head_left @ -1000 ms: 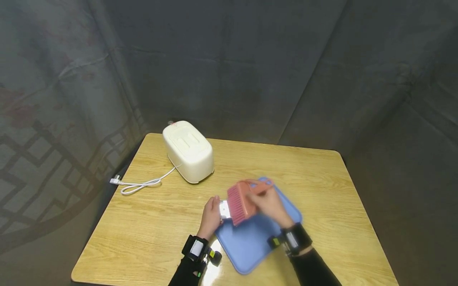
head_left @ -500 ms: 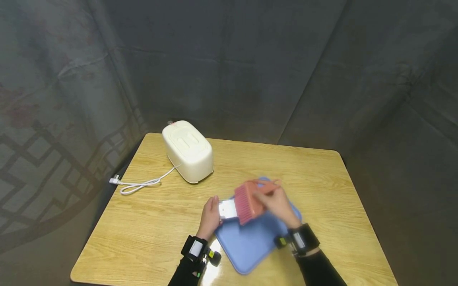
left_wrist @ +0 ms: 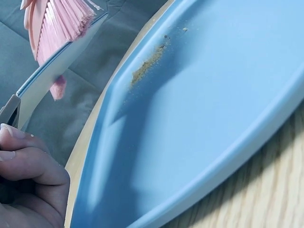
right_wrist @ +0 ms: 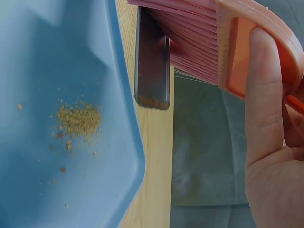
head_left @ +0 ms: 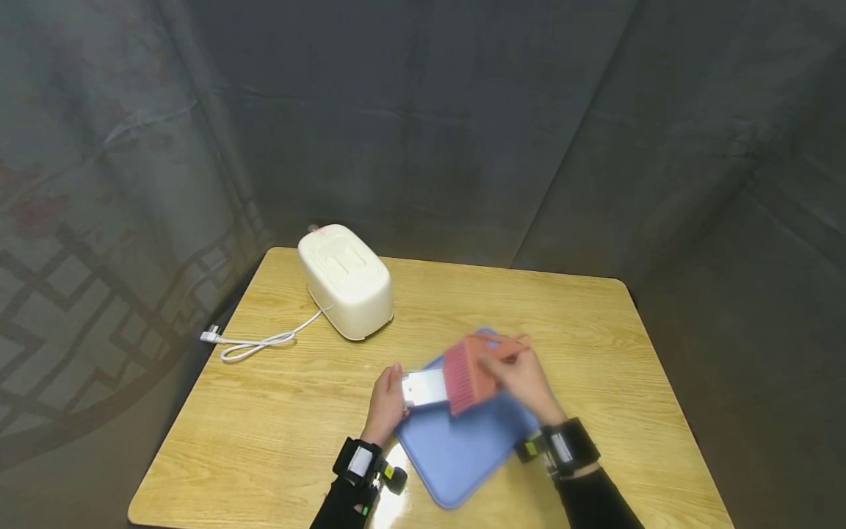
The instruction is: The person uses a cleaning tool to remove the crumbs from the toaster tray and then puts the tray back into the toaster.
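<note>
Brush [head_left: 468, 373] has moved rightward along panel [head_left: 426, 386] | right hand [head_left: 525, 382] grips brush; left hand [head_left: 385, 402] grips panel | I judge harder strokes could flick crumbs [right_wrist: 80, 119] beyond the edge of the tray [head_left: 456, 455]

Through the head view I record creased dark grey cloth [head_left: 410, 147] hanging behind a wooden table [head_left: 218, 448]. The left cloth panel [head_left: 99, 220] carries a faded lattice print and reddish blotches; the right panel [head_left: 760, 294] shows wrinkles. I note rounded table corners and bright glare [head_left: 390, 508] near the front edge.
</note>
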A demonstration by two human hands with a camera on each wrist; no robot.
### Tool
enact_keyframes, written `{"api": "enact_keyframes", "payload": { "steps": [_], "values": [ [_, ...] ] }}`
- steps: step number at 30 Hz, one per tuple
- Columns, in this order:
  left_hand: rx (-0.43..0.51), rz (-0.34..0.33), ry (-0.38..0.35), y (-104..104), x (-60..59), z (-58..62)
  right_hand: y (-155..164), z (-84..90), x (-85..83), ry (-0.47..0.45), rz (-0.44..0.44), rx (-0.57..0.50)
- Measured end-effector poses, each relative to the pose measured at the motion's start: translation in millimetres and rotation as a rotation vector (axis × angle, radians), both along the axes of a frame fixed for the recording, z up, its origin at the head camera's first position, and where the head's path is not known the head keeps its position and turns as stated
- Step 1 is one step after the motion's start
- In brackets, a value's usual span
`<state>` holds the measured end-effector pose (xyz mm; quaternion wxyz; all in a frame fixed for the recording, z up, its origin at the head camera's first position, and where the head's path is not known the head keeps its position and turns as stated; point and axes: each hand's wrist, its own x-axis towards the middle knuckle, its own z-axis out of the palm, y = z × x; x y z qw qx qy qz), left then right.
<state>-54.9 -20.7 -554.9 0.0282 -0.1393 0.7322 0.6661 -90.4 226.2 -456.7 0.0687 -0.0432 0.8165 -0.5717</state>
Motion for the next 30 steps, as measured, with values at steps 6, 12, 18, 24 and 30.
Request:
{"api": "enact_keyframes", "payload": {
  "steps": [6,12,18,24,30],
  "values": [
    [0.003,-0.007,-0.012,-2,0.8,-0.7,7,-3.9,0.4,0.008,-0.048,0.029],
    [0.017,0.001,-0.013,-4,1.2,-1.7,12,-6.6,-0.1,-0.021,-0.06,0.031],
    [0.015,0.007,-0.009,-6,1.1,-2.1,14,-5.6,-0.6,0.011,-0.074,0.011],
    [0.005,0.009,-0.011,-6,0.8,-2.1,15,-4.8,-0.6,0.026,-0.093,0.027],
    [-0.003,0.01,-0.007,-6,-0.2,-2.2,15,-4.3,-0.7,0.072,-0.099,0.059]
  ]
}}
